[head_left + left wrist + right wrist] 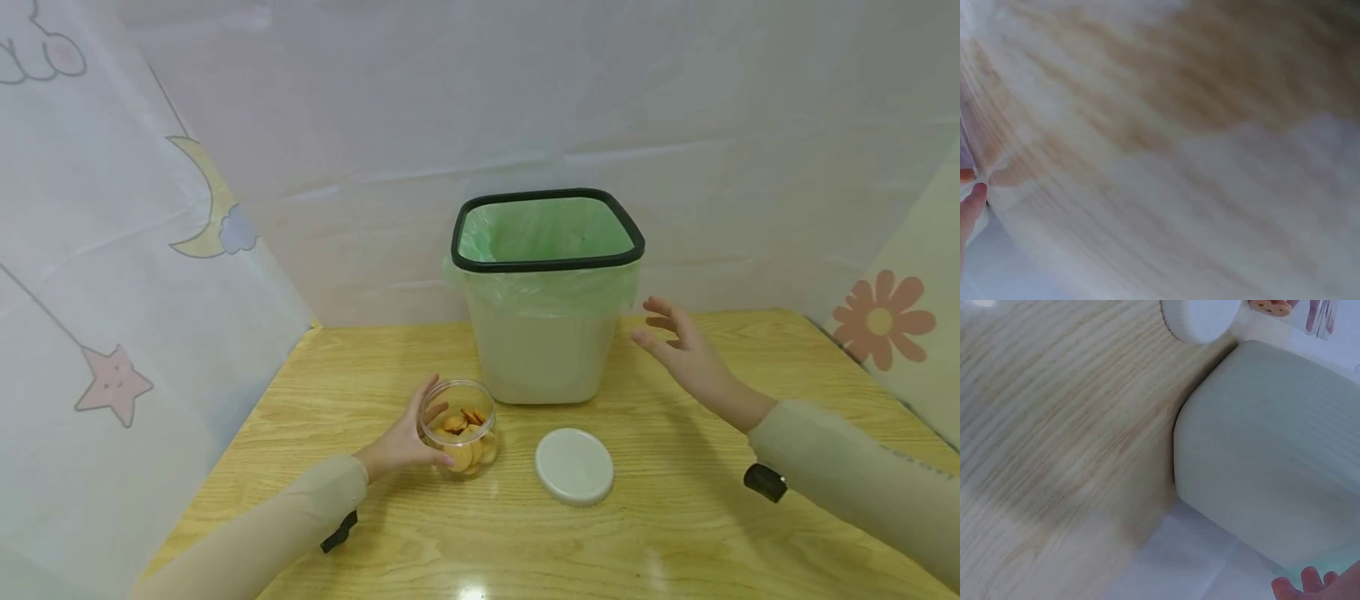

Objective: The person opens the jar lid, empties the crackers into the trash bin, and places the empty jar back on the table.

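Jar [459, 427] (lidless) seemingly gripped by left hand [401, 442].

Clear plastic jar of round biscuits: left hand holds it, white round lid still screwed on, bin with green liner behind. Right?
Not quite. The white round lid is off, lying flat on the wooden table beside the clear plastic jar, as the head view shows. The left hand does hold the jar, with the green-lined bin behind.

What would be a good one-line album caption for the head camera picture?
Left hand grips an open jar of crackers beside its white lid, right hand open by the green-lined bin.
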Tool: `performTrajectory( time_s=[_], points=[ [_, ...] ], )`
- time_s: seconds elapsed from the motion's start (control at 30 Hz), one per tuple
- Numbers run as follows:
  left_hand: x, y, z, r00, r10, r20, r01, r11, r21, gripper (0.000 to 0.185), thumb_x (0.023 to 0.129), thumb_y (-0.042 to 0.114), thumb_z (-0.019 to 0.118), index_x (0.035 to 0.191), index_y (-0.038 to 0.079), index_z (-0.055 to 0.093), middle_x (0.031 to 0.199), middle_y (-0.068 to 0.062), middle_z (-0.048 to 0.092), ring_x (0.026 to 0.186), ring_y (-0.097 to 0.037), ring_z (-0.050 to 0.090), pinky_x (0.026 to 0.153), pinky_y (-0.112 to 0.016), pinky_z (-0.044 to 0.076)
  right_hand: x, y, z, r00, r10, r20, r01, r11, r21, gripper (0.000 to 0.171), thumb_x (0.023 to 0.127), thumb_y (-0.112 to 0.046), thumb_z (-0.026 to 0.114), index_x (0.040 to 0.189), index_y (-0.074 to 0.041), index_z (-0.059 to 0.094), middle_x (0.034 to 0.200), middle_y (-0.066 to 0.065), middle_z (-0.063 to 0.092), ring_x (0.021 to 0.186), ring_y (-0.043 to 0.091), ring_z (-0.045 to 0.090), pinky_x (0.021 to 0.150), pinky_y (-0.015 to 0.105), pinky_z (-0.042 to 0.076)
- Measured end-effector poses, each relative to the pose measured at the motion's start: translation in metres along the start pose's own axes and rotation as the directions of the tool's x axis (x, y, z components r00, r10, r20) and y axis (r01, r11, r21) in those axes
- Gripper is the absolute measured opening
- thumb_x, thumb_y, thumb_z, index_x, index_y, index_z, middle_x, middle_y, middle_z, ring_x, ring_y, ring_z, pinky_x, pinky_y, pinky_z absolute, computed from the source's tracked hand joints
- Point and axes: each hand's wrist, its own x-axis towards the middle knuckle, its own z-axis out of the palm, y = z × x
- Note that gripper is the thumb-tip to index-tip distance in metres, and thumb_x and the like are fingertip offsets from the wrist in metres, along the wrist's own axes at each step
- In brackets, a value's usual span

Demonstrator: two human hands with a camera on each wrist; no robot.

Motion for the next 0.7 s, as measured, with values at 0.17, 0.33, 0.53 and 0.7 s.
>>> performTrajectory(
  time_s=[0.17,0.33,0.53,0.7],
  points=[
    [0.0009,-0.0006,0.0001,0.998,0.055,-0.004,-0.055,0.998,0.017,0.116,0.075,0.016,0.085,0.152,0.006,-0.003,0.158,-0.021,-0.007,0.141,-0.051,0.010,0.105,-0.061,0.030,0.0036,-0.0017,-0.0042,1.000,-0.010,-0.015,0.010,1.000,-0.005,0.065,0.102,-0.019,0.052,0.149,0.010,0.018,0.147,0.033,0.028,0.129,0.050,0.032,0.096,0.065,0.029],
    [0.0007,-0.0012,0.0010,0.996,0.081,-0.046,-0.077,0.993,0.087,0.093,0.073,0.011,0.085,0.136,-0.002,0.017,0.158,-0.021,0.006,0.138,-0.052,0.021,0.102,-0.064,0.033,0.0050,-0.0051,-0.0057,1.000,-0.018,-0.016,0.018,1.000,-0.003,0.065,0.102,-0.019,0.052,0.149,0.010,0.018,0.147,0.034,0.028,0.129,0.050,0.032,0.096,0.066,0.029],
    [0.0002,0.0024,0.0014,0.993,0.070,-0.092,-0.058,0.991,0.123,0.082,0.073,0.011,0.086,0.121,-0.005,0.021,0.158,-0.019,0.014,0.136,-0.050,0.028,0.101,-0.066,0.033,0.0060,-0.0068,-0.0069,1.000,-0.016,-0.011,0.016,1.000,-0.005,0.065,0.102,-0.019,0.052,0.149,0.009,0.017,0.148,0.033,0.027,0.130,0.050,0.031,0.096,0.065,0.029],
    [0.0017,0.0066,-0.0027,0.990,0.055,-0.130,-0.040,0.992,0.117,0.080,0.074,0.010,0.085,0.119,-0.004,0.020,0.158,-0.018,0.015,0.137,-0.047,0.029,0.101,-0.066,0.032,0.0098,-0.0072,-0.0098,1.000,-0.012,-0.017,0.011,1.000,-0.014,0.066,0.102,-0.021,0.051,0.150,0.008,0.017,0.149,0.032,0.025,0.130,0.049,0.031,0.096,0.062,0.029]
  ],
)
